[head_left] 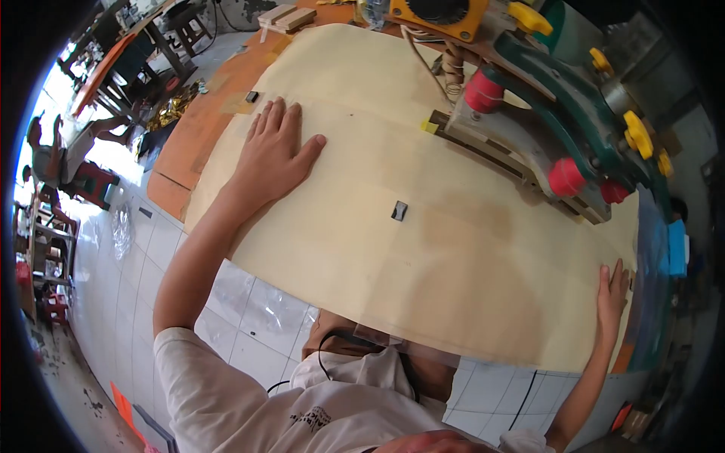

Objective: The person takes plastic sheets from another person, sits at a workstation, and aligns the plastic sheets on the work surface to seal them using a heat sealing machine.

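Observation:
A large cream sheet (355, 174) covers most of the wooden table in front of me. My left hand (276, 151) lies flat on its left side, fingers stretched out and thumb apart. At the far right edge of the sheet rests my right hand (613, 294), its fingers straight and pointing away from me, holding nothing I can see. Between the hands, a small black rectangular piece (399, 211) with a grey mark lies on the sheet. Another small dark block (251, 97) sits just beyond my left fingertips, by the sheet's edge.
A green machine arm (547, 98) with yellow knobs and red rollers stands over the sheet's back right. Behind are a yellow device (442, 16) and wooden blocks (287, 18). A person (64, 155) is at the far left. Clear plastic (121, 226) lies on the tiled floor.

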`<state>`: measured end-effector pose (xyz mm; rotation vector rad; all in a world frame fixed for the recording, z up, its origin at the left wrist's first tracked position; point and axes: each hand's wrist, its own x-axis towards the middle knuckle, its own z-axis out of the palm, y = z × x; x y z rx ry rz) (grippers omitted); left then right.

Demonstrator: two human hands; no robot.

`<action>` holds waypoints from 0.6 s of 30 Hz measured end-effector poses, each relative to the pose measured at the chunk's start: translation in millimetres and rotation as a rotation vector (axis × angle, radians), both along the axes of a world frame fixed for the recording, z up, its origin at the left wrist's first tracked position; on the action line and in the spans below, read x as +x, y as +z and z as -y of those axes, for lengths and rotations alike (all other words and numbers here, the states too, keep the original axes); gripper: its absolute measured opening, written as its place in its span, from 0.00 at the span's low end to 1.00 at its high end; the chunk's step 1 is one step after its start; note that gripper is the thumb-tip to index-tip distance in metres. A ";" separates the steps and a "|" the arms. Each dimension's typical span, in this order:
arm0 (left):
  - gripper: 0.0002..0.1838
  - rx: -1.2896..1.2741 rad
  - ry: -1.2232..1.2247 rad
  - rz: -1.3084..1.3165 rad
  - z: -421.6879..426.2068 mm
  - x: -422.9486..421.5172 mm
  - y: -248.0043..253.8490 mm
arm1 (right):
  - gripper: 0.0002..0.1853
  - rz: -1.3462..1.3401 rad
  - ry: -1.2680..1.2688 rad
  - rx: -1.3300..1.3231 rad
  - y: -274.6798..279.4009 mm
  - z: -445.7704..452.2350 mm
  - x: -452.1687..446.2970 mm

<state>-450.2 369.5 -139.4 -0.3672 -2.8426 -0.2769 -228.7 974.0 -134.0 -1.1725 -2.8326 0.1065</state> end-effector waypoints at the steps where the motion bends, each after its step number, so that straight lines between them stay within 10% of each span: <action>1: 0.37 -0.003 0.013 0.002 0.7 -0.2 -0.2 | 0.53 0.002 0.013 -0.003 -1.0 -1.2 0.5; 18: 0.44 -0.026 0.032 -0.018 6.5 -3.2 -2.2 | 0.53 -0.028 0.010 -0.039 -3.8 -0.9 3.3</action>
